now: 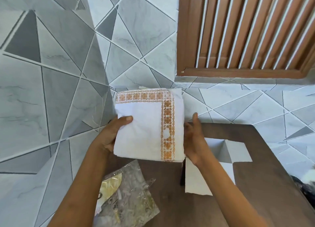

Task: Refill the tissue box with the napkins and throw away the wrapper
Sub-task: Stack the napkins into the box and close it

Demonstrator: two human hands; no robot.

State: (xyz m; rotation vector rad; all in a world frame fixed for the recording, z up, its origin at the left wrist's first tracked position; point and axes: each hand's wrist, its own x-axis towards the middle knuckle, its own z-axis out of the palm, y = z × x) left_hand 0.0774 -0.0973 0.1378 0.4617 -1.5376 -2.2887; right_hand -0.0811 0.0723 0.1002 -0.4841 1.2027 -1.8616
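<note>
One stack of white napkins (148, 124) with an orange border is held above the table's (255, 184) far-left corner, left hand (109, 136) and right hand (194, 141) clasping opposite sides, with one opened white box (213, 163) beneath and one crumpled clear wrapper (127, 196) at the near-left edge.

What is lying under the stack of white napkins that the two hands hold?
Below the napkins lie the dark table, the clear wrapper and part of a white box. Whatever is directly beneath the stack is hidden.
</note>
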